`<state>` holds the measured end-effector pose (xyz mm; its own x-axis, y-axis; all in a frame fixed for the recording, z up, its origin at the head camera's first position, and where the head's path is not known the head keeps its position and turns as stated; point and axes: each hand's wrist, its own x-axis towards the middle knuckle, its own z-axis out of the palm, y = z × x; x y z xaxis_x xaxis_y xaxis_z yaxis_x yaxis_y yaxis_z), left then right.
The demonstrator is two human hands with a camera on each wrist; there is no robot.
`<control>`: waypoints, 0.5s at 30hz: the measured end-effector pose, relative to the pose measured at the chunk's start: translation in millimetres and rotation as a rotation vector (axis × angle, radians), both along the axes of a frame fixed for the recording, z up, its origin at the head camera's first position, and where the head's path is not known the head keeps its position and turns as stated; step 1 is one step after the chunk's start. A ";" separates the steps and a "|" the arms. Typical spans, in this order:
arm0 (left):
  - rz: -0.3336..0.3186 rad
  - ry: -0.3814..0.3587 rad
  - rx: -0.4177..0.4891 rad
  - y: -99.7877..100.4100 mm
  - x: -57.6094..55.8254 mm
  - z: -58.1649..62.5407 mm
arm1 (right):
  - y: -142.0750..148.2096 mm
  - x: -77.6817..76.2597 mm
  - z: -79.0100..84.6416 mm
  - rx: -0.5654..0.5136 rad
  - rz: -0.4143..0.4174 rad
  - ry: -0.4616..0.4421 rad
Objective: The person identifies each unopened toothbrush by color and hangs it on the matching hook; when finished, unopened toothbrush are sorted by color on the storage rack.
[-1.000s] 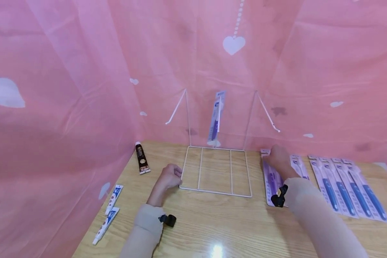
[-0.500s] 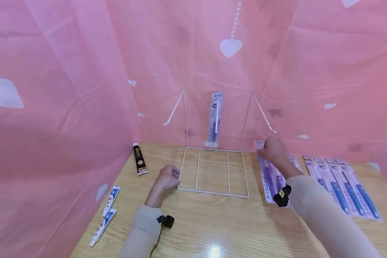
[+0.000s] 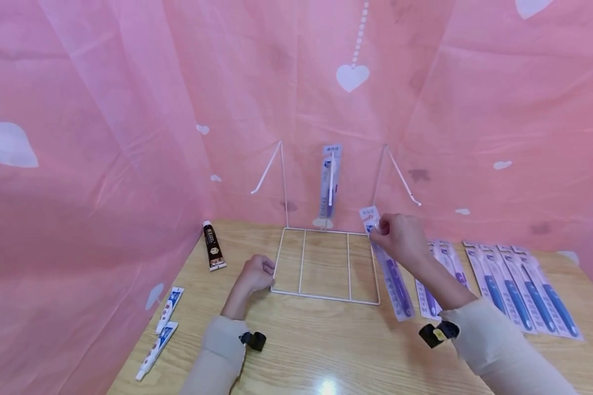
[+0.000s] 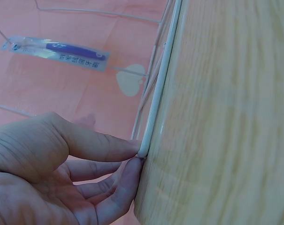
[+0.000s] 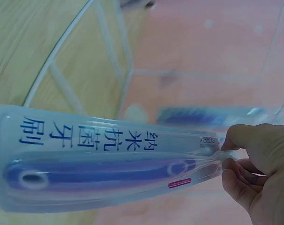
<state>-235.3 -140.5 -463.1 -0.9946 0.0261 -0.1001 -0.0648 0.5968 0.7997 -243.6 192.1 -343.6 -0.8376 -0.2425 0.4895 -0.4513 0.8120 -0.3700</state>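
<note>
My right hand (image 3: pixel 400 237) pinches a packaged purple toothbrush (image 5: pixel 104 173) near the top of its pack; the pack hangs tilted beside the right edge of a white wire rack (image 3: pixel 326 298). In the left wrist view, my left hand (image 4: pixel 62 164) pinches the front left corner of that rack's base between thumb and fingers. Another packaged purple toothbrush (image 3: pixel 324 184) hangs on the rack's middle hook. The left hook (image 3: pixel 266 168) and right hook (image 3: pixel 403 175) carry nothing.
More packaged purple toothbrushes (image 3: pixel 429 299) lie partly under my right forearm. Several packaged blue toothbrushes (image 3: pixel 529 296) lie farther right. At left are a dark tube (image 3: pixel 214 247) and two white tubes (image 3: pixel 157 351). A pink curtain (image 3: pixel 128 109) stands behind the table (image 3: pixel 286 345).
My right hand has lifted one packaged purple toothbrush from the group on the right and moved it left toward the rack. My left hand stays on the rack's corner.
</note>
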 end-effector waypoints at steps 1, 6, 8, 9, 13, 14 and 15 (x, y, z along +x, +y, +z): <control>0.000 0.001 -0.002 0.1 0.1 0.0 | -3.5 5.9 5.3 -0.019 0.013 0.010; 0.006 0.007 0.002 0.5 1.1 1.5 | -19.6 34.2 30.7 -0.077 0.095 0.131; 0.006 0.005 0.004 0.4 1.5 2.1 | -24.8 43.1 38.5 -0.082 0.126 0.200; 0.006 0.004 0.004 0.3 1.7 2.3 | -27.2 47.1 42.1 -0.084 0.143 0.231; 0.000 -0.003 0.007 0.5 2.3 2.8 | -34.3 60.6 53.5 -0.098 0.203 0.316; -0.001 -0.003 0.007 0.7 2.3 2.9 | -36.0 63.2 56.1 -0.101 0.222 0.334; -0.001 -0.002 0.008 1.1 2.3 2.8 | -37.8 65.7 58.6 -0.103 0.240 0.351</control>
